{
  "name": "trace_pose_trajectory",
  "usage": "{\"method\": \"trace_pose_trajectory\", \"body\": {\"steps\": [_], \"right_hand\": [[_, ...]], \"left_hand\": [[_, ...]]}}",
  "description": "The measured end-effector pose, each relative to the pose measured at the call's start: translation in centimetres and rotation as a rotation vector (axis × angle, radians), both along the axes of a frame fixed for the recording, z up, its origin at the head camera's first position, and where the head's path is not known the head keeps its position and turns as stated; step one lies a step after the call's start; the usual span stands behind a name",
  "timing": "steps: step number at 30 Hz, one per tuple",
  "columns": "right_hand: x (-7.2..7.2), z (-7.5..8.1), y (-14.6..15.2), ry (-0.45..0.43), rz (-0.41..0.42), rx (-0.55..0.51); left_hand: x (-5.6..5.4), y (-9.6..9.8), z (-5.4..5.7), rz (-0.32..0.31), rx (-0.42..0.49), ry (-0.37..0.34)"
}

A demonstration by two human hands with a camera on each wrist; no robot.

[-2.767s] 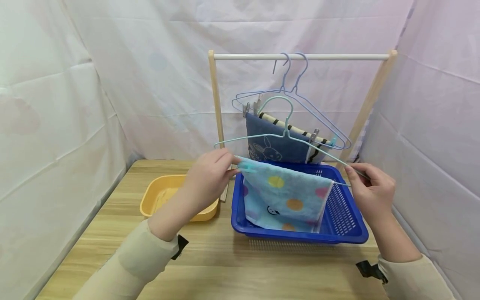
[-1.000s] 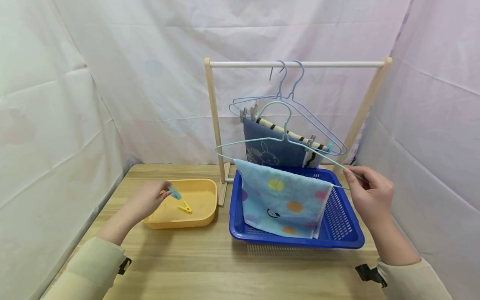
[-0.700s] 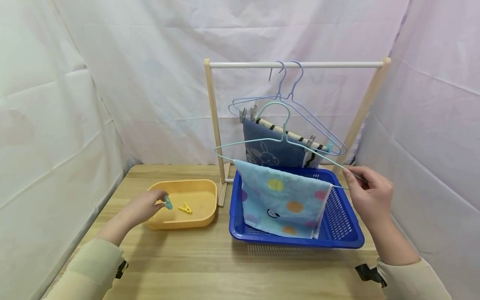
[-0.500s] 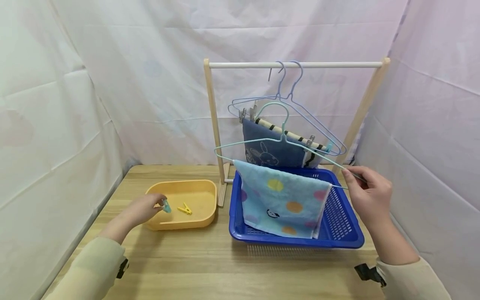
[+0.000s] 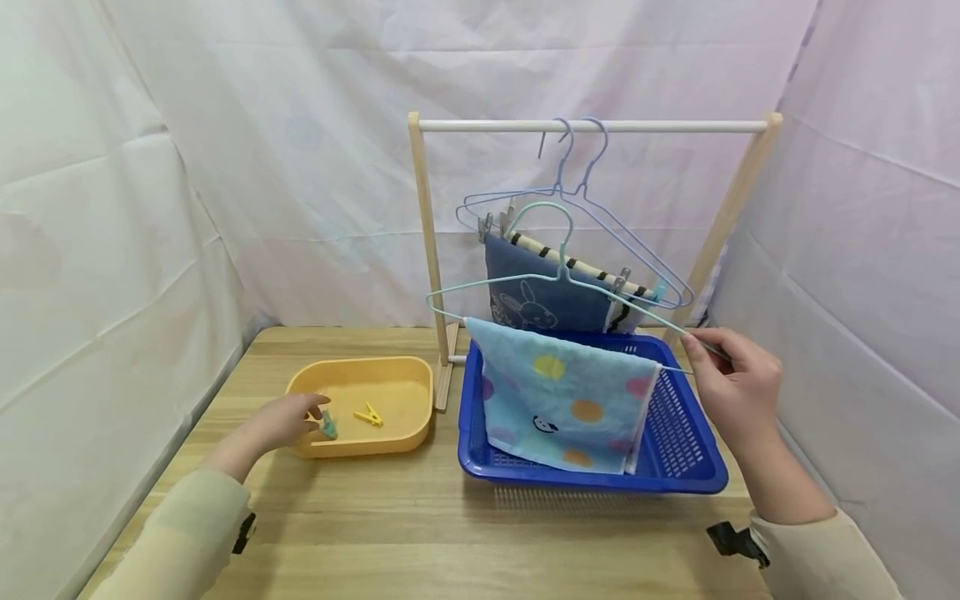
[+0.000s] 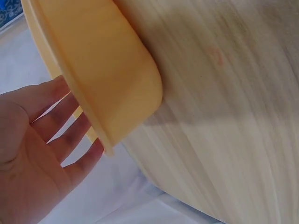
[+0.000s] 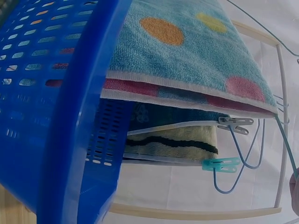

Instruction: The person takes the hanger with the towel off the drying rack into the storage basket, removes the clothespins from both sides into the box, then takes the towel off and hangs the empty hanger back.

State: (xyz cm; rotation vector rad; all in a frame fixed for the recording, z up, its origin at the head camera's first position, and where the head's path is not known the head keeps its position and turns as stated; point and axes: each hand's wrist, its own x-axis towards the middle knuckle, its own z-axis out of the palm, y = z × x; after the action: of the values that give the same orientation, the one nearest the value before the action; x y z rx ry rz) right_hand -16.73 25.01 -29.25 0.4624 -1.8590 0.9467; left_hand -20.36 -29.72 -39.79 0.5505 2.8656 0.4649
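Observation:
At the left end of the yellow tray (image 5: 375,448), my left hand (image 5: 279,423) reaches over the rim with fingers parted. Just under its fingertips is a teal clothespin (image 5: 328,427), low in the tray. The left wrist view shows the fingers (image 6: 56,119) going behind the rim, tips hidden. A yellow clothespin (image 5: 369,415) lies nearby in the tray. My right hand (image 5: 738,379) pinches the right end of a mint-green wire hanger (image 5: 563,265). Over its bottom bar hangs a folded light-blue towel (image 5: 562,408) with coloured dots, in front of and partly within the blue basket (image 5: 585,482).
Behind stands a rack with a white rail (image 5: 480,126). Two blue hangers on it carry a navy rabbit towel (image 5: 517,304) and a striped towel (image 7: 187,142), held by metal clips (image 7: 236,122) and a teal clothespin (image 7: 221,164). White cloth walls surround the wooden table (image 5: 420,542).
My left hand left the towel's upper left corner with the teal clothespin, moved left to the yellow tray, lowered the clothespin and parted its fingers. My right hand stays on the hanger.

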Motion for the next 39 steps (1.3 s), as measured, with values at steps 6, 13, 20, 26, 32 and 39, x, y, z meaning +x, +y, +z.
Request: {"method": "trace_pose_trajectory", "body": {"steps": [6, 13, 20, 26, 32, 39], "right_hand": [[-0.1, 0.0, -0.1, 0.018, 0.001, 0.005], [-0.2, 0.1, 0.0, 0.020, 0.008, 0.001], [-0.9, -0.6, 0.6, 0.041, -0.006, 0.002], [-1.2, -0.7, 1.0, 0.042, 0.011, -0.017], [-1.1, -0.4, 0.9, 0.046, -0.001, -0.008], [-1.0, -0.4, 0.9, 0.054, 0.003, -0.007]], "left_hand": [[-0.4, 0.7, 1.2, 0.059, 0.024, 0.078], [-0.9, 3.3, 3.2, 0.087, 0.018, 0.208], [-0.5, 5.6, 5.0, 0.107, 0.047, 0.262], [-0.2, 7.6, 6.0, 0.109, 0.093, 0.297], [-0.2, 9.7, 6.4, 0.124, 0.215, 0.299], [-0.7, 12.2, 6.9, 0.115, 0.318, 0.270]]}}
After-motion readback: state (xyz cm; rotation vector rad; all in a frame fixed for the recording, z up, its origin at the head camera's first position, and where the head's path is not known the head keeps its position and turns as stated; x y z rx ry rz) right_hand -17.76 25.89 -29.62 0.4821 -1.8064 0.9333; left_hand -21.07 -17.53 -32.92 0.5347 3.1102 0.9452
